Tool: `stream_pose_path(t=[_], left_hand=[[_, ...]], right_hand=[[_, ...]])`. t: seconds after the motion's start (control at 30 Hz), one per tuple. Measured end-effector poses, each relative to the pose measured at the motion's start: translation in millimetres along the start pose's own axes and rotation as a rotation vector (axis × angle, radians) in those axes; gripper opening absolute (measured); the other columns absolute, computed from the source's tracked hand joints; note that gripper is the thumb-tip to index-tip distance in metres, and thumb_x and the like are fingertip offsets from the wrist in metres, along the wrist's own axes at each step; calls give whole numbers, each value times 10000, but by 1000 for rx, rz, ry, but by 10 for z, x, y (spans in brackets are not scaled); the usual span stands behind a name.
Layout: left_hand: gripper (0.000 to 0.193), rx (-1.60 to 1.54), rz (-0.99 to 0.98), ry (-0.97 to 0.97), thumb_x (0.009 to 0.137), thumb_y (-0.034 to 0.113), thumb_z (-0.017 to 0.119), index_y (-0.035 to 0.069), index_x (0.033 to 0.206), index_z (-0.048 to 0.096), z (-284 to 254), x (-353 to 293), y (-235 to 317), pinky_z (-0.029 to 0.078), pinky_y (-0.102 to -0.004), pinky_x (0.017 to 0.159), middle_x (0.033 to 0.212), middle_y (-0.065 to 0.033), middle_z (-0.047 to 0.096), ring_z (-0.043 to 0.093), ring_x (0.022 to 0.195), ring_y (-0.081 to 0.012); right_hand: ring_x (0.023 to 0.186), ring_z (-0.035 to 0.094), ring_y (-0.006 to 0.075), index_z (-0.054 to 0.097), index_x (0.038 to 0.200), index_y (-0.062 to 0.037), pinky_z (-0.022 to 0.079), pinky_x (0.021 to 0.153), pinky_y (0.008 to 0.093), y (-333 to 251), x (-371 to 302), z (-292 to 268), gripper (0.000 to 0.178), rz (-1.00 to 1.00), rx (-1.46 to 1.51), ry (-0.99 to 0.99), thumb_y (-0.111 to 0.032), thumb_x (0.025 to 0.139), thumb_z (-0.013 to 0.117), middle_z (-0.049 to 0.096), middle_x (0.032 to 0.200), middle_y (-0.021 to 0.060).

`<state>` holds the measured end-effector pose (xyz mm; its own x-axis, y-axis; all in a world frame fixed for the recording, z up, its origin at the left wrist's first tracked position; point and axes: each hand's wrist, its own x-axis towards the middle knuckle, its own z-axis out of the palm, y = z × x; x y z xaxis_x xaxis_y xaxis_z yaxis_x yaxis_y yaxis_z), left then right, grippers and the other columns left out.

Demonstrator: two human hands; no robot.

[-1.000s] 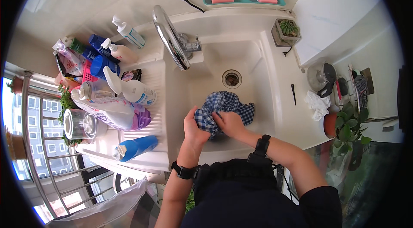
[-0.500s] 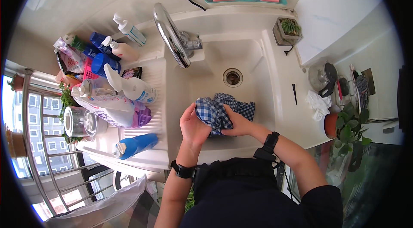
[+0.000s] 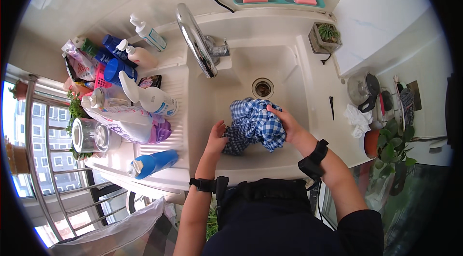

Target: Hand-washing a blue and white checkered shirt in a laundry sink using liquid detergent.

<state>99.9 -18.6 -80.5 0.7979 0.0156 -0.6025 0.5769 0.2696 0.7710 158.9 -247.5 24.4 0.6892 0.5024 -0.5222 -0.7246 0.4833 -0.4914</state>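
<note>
A bunched blue-and-white checked cloth (image 3: 260,123) is in the sink basin, just on the near side of the drain. Its left part shows a smaller, darker check. My right hand (image 3: 288,124) grips the cloth from the right, a finger stretched over its top and the rest partly hidden. At the left edge of the bundle is my left hand (image 3: 216,138), its fingers loosely bent and apart, beside the darker fabric. Whether they touch it is hard to see.
A chrome faucet (image 3: 197,41) arches over the basin's left side, near the drain (image 3: 263,88). On the left ribbed board stand a white spray bottle (image 3: 156,100) and several other bottles; a blue bottle (image 3: 156,163) lies nearer. A potted cactus (image 3: 326,34) sits at the far right corner.
The cloth has been turned over and spread wider, its darker part now on the left. My right hand has moved right and outward; my left hand has come away from the cloth's lighter part.
</note>
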Motion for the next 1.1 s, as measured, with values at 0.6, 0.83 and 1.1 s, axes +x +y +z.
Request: stream_pose_path(t=[0.6,0.83,1.1], left_hand=[[370,607,-71,37,808,213,516,9,1116,502,-139,429,-212,440,-293,761,1012,-111,589,569,899,-192],[285,-406,-75,-126,853,191,434,4,1049,525,441,-53,543,451,-273,766,943,-97,595,578,851,-178],[319,-490,-98,70,870,301,427,9,958,521,857,-139,402,459,-303,725,895,-77,578,571,837,-181]], right_hand=[[824,588,182,585,984,-32,449,740,274,-476,-347,-60,327,-159,-568,-54,-99,671,646,614,889,86],[659,572,261,581,827,-145,439,553,355,70,-27,47,255,-739,-1781,-121,-125,574,614,590,746,43],[600,557,311,553,793,-100,436,518,387,456,303,144,209,-852,-1482,234,-186,611,608,574,665,111]])
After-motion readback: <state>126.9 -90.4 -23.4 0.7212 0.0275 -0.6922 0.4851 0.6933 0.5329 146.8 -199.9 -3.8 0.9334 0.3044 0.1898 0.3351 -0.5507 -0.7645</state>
